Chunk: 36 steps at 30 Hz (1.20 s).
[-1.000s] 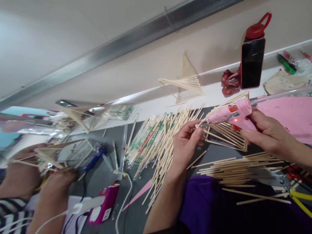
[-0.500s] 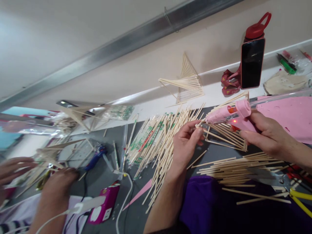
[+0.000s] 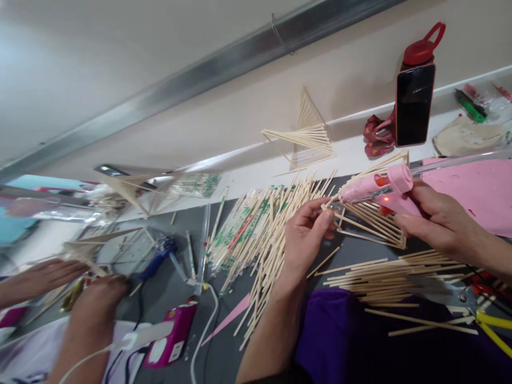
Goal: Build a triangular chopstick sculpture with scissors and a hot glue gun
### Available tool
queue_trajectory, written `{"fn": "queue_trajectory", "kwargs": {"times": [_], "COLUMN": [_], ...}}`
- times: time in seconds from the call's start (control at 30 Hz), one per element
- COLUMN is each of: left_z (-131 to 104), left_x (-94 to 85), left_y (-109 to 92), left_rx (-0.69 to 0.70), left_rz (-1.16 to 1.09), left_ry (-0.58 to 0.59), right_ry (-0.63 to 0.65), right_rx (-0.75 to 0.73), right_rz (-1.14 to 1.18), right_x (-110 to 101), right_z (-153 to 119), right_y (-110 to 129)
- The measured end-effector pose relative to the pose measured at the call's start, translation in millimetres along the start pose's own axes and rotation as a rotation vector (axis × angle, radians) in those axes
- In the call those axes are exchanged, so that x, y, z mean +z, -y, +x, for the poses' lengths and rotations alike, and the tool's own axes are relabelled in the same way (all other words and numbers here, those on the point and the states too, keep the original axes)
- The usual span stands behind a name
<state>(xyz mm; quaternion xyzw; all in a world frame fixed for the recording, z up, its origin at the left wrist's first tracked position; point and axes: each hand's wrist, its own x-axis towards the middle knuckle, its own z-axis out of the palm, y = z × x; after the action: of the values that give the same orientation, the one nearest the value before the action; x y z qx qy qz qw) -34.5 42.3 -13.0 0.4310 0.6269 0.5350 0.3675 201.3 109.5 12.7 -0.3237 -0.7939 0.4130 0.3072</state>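
My right hand (image 3: pixel 434 218) is wrapped around a pink hot glue gun (image 3: pixel 382 186) with a lit orange light. Its nozzle points left and meets the corner of a wooden stick frame (image 3: pixel 376 224). That corner is pinched between the thumb and fingers of my left hand (image 3: pixel 308 226). The frame is a fan of pale thin sticks, partly hidden behind the glue gun. Loose wooden sticks (image 3: pixel 376 277) lie below it. A clear glue stick (image 3: pixel 452 161) sticks out of the gun's back end.
Bagged and loose sticks (image 3: pixel 244 229) spread left of my forearm. A finished stick model (image 3: pixel 308 136) stands on the ledge by a phone (image 3: pixel 415 106) and red-lidded bottle (image 3: pixel 418 50). Pliers (image 3: pixel 466 298) lie at right. Another person's hands (image 3: pixel 98 293) work at left near a blue glue gun (image 3: pixel 160 256).
My hands and the pink glue gun stay almost in place. At left, the other person's far hand has moved right, toward their other hand.
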Motion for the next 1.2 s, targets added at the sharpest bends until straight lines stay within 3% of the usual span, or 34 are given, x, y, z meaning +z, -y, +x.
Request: {"fn": "queue_trajectory", "kwargs": {"times": [0.17, 0.37, 0.83, 1.2], "left_z": [0.2, 2.1, 1.0, 0.9], "left_x": [-0.7, -0.8, -0.9, -2.5], "left_y": [1.0, 2.0, -0.6, -2.5], "left_rx": [0.014, 0.072, 0.093, 0.122], "left_rz": [0.015, 0.038, 0.081, 0.139], "left_ry": [0.0, -0.001, -0.005, -0.005], "right_ry": [0.0, -0.093, 0.037, 0.048], "right_rx": [-0.032, -0.021, 0.054, 0.053], "right_rz": [-0.01, -0.05, 0.006, 0.031], "right_x": [-3.7, -16.2, -6.7, -3.6], "right_z": [1.1, -0.5, -0.7, -0.5], "right_y": [1.5, 4.5, 0.8, 1.7]}}
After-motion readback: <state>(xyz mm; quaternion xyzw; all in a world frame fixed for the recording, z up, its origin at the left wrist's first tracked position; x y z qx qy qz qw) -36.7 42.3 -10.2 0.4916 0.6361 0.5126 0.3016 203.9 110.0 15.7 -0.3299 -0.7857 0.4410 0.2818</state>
